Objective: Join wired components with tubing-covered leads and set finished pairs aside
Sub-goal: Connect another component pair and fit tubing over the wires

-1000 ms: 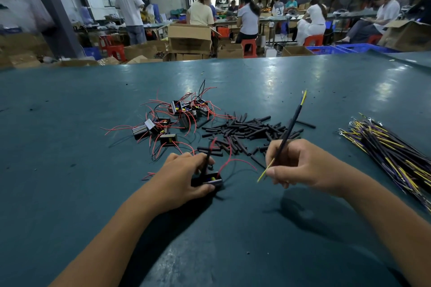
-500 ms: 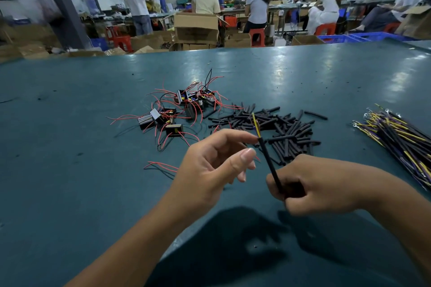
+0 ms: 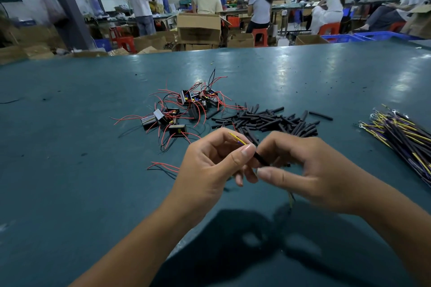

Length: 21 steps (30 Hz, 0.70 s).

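Both hands meet above the green table (image 3: 70,193), holding one tubing-covered lead (image 3: 261,158) between them. My left hand (image 3: 210,165) pinches the lead near its yellow and purple tip (image 3: 238,139). My right hand (image 3: 310,170) grips the black tubing part; the lead's tail hangs out below that hand. Beyond the hands lie small black wired components (image 3: 177,114) with red and black wires, and a heap of short black tubing pieces (image 3: 275,121). A loose red and black wire pair (image 3: 163,166) lies left of my left hand; what it leads to is hidden.
A bundle of black, yellow and purple leads (image 3: 401,135) lies at the right edge. Past the table's far edge stand cardboard boxes (image 3: 198,28), red stools, blue crates and several people at other benches.
My left hand has let go of the black component it held on the table and risen to the lead. The lead, earlier upright in my right hand, now lies tilted between both hands.
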Available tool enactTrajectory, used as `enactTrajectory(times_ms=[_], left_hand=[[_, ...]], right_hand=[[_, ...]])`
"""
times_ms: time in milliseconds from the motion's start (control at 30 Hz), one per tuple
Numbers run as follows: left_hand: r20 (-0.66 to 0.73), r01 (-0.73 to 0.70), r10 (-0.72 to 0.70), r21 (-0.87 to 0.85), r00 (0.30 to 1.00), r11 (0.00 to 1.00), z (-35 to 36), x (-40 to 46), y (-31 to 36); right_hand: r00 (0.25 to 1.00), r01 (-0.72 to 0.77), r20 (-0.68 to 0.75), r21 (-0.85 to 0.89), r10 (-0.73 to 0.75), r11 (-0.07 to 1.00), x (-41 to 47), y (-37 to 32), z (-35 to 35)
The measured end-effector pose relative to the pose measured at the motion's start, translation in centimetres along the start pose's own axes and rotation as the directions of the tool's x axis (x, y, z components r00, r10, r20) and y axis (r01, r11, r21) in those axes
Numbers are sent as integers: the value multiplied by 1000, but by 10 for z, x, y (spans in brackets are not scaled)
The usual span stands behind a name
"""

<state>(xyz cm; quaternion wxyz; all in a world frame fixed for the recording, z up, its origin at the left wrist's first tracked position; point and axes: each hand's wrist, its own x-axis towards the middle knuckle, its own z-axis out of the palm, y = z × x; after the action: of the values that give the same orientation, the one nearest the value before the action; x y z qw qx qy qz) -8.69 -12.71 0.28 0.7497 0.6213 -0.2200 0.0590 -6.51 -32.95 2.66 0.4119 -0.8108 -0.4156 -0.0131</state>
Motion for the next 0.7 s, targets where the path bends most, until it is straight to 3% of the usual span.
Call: enactTrajectory(times_ms=[100, 367, 467, 533, 633, 700], left_hand=[[-13, 0, 0, 0, 1000, 1000, 0, 0, 0], [-77, 48, -50, -33, 996, 998, -1, 1, -1], [-81, 14, -9, 66, 997, 998, -3, -1, -1], [38, -37, 33, 135, 999, 990, -2, -5, -1], [258, -89, 44, 165, 965, 982, 4, -12, 0], [299, -112, 49, 195, 953, 974, 4, -13, -1]], right_hand=[[994, -25, -95, 194, 45, 981, 1, -2, 8], [984, -75, -146, 175, 101, 982, 1, 2, 6], [968, -109, -186, 286, 166, 952, 3, 1, 6], [963, -170, -134, 380, 236, 909, 4, -1, 6], [962, -271, 102, 484, 254, 832, 3, -6, 9], [950, -312, 197, 508, 244, 803, 2, -9, 9]])
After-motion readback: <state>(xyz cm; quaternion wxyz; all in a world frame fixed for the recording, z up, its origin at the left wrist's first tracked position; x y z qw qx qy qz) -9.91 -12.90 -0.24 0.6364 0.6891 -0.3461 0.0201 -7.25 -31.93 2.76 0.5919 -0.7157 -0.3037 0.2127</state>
